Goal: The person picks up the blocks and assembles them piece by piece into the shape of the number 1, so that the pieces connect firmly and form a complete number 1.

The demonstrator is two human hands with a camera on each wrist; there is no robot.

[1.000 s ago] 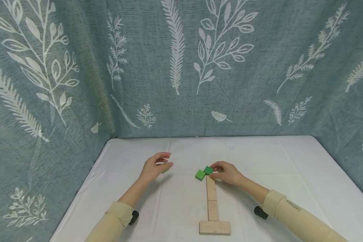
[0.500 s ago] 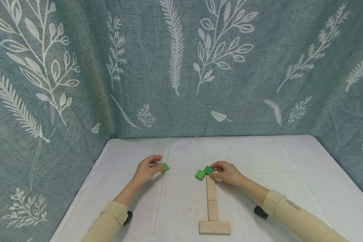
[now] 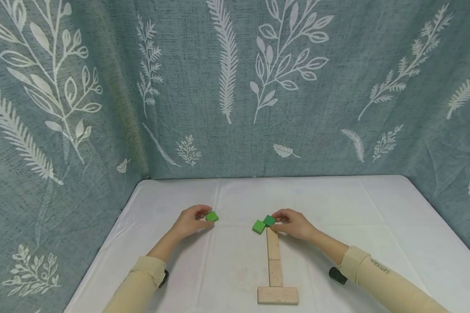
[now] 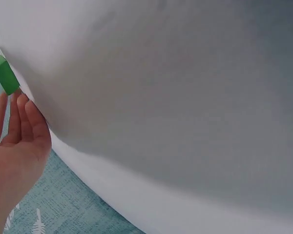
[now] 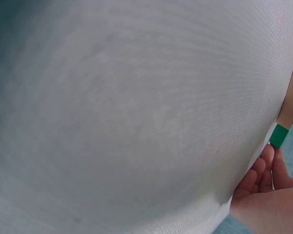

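A light green block (image 3: 212, 216) lies on the left side of the white table, and my left hand (image 3: 187, 224) pinches it between thumb and fingertips. The left wrist view shows the same green block (image 4: 7, 77) at its left edge, against the fingertips. My right hand (image 3: 296, 224) holds a dark green block (image 3: 269, 221) at its right side; in the right wrist view this dark green block (image 5: 279, 136) sits at the end of a wooden strip. Touching its left corner is a second light green block (image 3: 259, 226), turned at an angle.
Two wooden blocks (image 3: 273, 256) form a line running toward the near edge. A wider wooden block (image 3: 278, 295) lies crosswise at its near end. White cloth covers the table (image 3: 337, 195); a blue-green leaf-patterned curtain (image 3: 243, 143) stands behind and beside it.
My left hand drew back to the left from over the light green block, and its thumb and fingers closed on that block's sides. The right hand stayed in place.
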